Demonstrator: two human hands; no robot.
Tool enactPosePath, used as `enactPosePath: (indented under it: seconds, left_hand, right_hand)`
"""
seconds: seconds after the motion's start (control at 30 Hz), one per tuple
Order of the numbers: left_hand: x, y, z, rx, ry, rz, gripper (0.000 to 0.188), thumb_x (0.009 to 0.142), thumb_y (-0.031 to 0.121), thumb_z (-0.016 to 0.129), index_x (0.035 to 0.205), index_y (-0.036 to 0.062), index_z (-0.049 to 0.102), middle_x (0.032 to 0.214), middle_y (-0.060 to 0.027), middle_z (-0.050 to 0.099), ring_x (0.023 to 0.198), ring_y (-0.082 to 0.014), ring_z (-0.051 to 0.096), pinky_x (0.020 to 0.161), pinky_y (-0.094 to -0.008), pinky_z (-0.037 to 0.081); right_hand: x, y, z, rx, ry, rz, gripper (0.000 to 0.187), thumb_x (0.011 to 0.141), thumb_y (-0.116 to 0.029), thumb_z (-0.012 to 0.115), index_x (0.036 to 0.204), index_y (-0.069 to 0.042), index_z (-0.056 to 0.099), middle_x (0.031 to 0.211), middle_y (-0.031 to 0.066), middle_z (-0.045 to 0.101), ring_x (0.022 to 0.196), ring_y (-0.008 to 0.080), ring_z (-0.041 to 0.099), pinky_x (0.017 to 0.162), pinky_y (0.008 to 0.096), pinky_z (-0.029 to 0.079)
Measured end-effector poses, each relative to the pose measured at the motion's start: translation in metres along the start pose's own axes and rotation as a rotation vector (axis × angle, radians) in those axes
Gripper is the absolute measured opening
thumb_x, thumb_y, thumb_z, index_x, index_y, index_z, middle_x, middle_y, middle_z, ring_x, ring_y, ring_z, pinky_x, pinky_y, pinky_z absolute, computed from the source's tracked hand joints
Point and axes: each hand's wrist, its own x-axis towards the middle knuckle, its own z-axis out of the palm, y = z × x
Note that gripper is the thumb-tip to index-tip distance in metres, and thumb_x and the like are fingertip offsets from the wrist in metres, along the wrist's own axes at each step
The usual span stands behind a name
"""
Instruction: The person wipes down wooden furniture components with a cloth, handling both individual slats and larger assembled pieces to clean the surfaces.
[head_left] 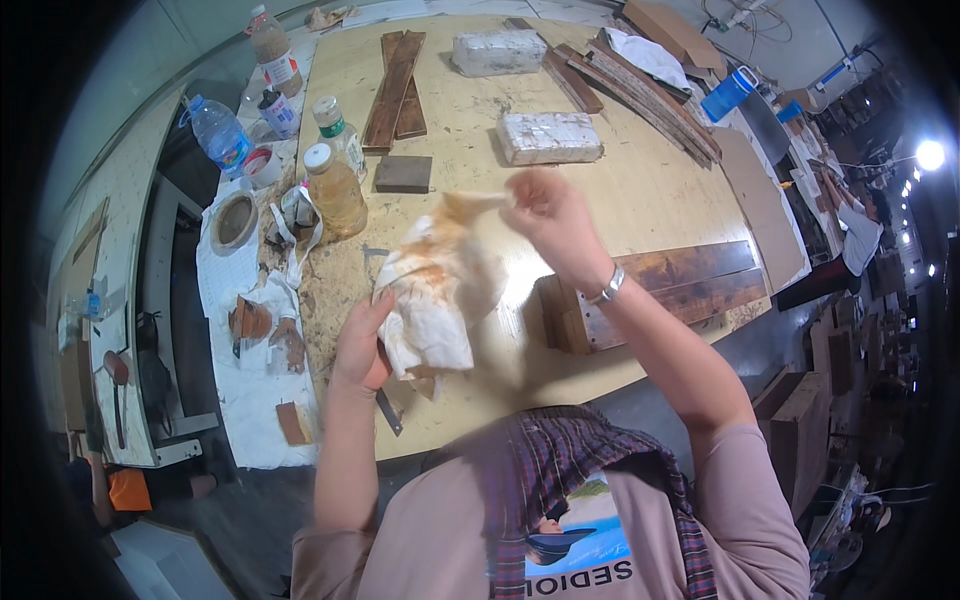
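A white cloth [430, 310] with orange-brown stains is stretched between my hands above the wooden table. My left hand [362, 343] grips its lower left side, thumb on top. Up and to the right, my right hand [545, 205], slightly blurred, is closed on a pulled-out corner of it. To the right of the cloth lies a wooden piece made of dark brown boards [660, 295], its surface shiny and mottled. Neither hand touches it. A small dark flat block [404, 174] rests beyond the cloth.
Two white wrapped blocks [550, 138] sit farther back. Brown wood strips [398, 90] lie crossed at the far left, and more strips [640, 95] are stacked at the far right. Along the left stand a jar of amber liquid [337, 195], several bottles [218, 135] and a round bowl [235, 220].
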Motion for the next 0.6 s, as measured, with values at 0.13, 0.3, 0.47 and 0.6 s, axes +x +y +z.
enactPosePath:
  seconds: [0.13,0.3,0.47,0.6]
  left_hand:
    - [0.013,0.002,0.003,-0.057,-0.029,-0.049,0.041,0.105,0.024,0.048,0.129,-0.0087,0.051,0.123,-0.0183,0.064,0.107,-0.0267,0.067,0.094,-0.041,0.055]
    - [0.014,0.001,-0.001,-0.021,-0.003,-0.014,0.044,0.105,0.03,0.046,0.129,-0.0072,0.052,0.123,-0.0165,0.063,0.111,-0.0258,0.064,0.097,-0.0398,0.053]
    - [0.003,-0.005,0.004,0.179,-0.089,0.114,0.044,0.096,0.013,0.06,0.133,-0.0053,0.048,0.126,-0.013,0.062,0.118,-0.0218,0.06,0.103,-0.0365,0.048]
    - [-0.01,-0.025,0.035,0.581,-0.023,0.121,0.073,0.076,-0.007,0.072,0.141,-0.0021,0.04,0.128,-0.0114,0.059,0.117,-0.0187,0.058,0.101,-0.0326,0.046]
  right_hand:
    - [-0.051,-0.013,0.015,0.292,-0.606,0.362,0.04,0.084,-0.022,0.073,0.118,-0.001,0.064,0.112,0.0146,0.068,0.092,0.02,0.065,0.081,0.0347,0.052]
    - [-0.078,-0.032,0.039,-0.011,-0.466,0.112,0.028,0.083,-0.021,0.069,0.103,-0.001,0.069,0.093,0.0151,0.069,0.085,0.0315,0.067,0.079,0.0399,0.053]
    - [-0.064,-0.023,0.03,0.464,-0.438,0.471,0.026,0.093,-0.013,0.05,0.077,0.005,0.06,0.064,0.0114,0.063,0.057,0.0239,0.067,0.055,0.0343,0.053]
    - [-0.053,-0.031,0.018,0.581,-0.334,0.54,0.031,0.098,-0.014,0.046,0.074,0.001,0.056,0.063,0.0072,0.061,0.048,0.0139,0.06,0.046,0.0275,0.048]
